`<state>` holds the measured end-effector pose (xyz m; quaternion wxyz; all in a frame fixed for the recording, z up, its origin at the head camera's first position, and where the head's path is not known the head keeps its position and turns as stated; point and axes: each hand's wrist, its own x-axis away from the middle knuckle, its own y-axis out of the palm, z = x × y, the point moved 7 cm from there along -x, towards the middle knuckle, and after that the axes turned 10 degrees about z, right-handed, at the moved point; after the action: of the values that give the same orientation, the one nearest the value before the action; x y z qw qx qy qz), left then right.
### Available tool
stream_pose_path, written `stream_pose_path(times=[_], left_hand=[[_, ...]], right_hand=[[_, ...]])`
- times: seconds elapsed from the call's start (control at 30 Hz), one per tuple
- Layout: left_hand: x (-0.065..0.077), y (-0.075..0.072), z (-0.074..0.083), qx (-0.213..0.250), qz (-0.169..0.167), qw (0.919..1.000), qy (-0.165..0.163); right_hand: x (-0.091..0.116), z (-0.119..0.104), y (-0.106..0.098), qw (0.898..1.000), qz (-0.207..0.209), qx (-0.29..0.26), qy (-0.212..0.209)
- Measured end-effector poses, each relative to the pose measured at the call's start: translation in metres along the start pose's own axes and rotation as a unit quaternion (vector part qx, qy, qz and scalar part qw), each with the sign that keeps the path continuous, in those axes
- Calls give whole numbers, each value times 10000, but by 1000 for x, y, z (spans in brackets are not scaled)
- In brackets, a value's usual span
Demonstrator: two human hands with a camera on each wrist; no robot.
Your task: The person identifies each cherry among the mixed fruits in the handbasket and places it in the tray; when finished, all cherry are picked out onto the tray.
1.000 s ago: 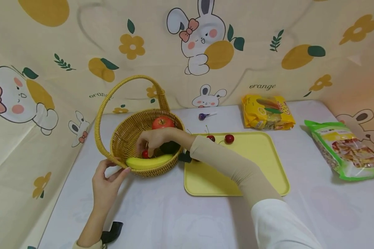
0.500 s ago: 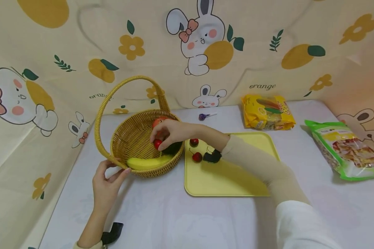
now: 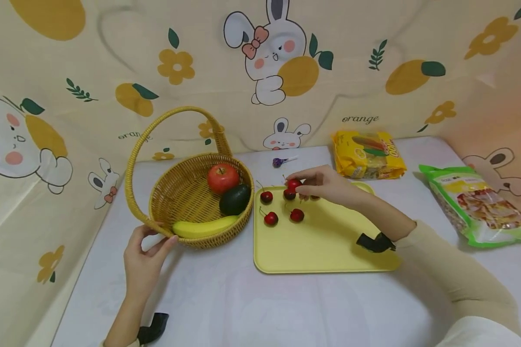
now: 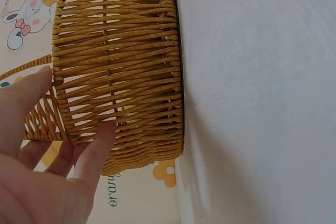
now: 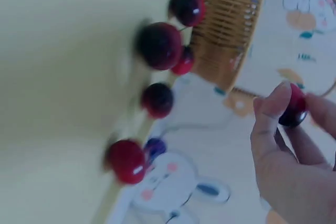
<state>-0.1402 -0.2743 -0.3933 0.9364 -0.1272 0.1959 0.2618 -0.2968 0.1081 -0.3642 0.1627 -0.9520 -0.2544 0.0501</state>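
Observation:
My left hand (image 3: 145, 262) grips the rim of a wicker basket (image 3: 180, 193) at the foot of its handle. In the left wrist view the fingers (image 4: 97, 153) lie on the basket's woven side (image 4: 121, 72). A red apple (image 3: 223, 179), a dark avocado (image 3: 235, 200) and a yellow banana (image 3: 205, 228) lie in the basket. Over the yellow tray (image 3: 321, 253), my right hand (image 3: 327, 187) pinches a cherry (image 5: 295, 107) between thumb and fingers. Several other cherries (image 3: 271, 219) rest on the tray's left part, one partly hidden behind the hand.
A purple lollipop (image 3: 278, 162) lies behind the tray. At the back right stands a yellow packet (image 3: 369, 155), with a green-edged bag (image 3: 477, 205) farther right. A printed cloth (image 3: 243, 96) hangs behind the white table (image 3: 252, 308).
My right hand has come out of the basket and moved right over the tray, carrying the cherry. The left hand keeps its hold on the basket. The head view has shifted slightly.

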Motion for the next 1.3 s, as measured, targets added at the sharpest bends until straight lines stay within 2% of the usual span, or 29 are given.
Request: stream_pose_path(times=[0.1, 0.23, 0.33, 0.47, 0.57, 0.73, 0.83, 1.13, 1.3], left_hand=[[0, 0, 0, -55, -6, 10000, 30], [0, -2, 0, -53, 20, 10000, 17], [0, -4, -1, -95, 44, 9999, -4], [0, -5, -2, -142, 26, 9999, 12], [0, -5, -1, -176, 31, 9998, 59], [0, -6, -1, -225, 35, 9997, 70], [0, -5, -2, -202, 30, 9998, 17], [1, -2, 1, -213, 23, 9998, 18], [1, 0, 1, -218, -3, 9998, 23]], right_hand=[[14, 12, -14, 9993, 382, 29, 0], [27, 22, -23, 9965, 631, 390, -394], [33, 32, -21, 9959, 470, 573, -524], [37, 40, -14, 9927, 23, 978, -706], [39, 40, -9, 9845, -300, 1493, -876], [42, 41, 0, 9663, -667, 2308, -925], [42, 42, 2, 9598, -653, 2556, -959], [41, 45, 4, 9518, -586, 2811, -1080], [43, 46, 1, 9526, -542, 2806, -1038]])
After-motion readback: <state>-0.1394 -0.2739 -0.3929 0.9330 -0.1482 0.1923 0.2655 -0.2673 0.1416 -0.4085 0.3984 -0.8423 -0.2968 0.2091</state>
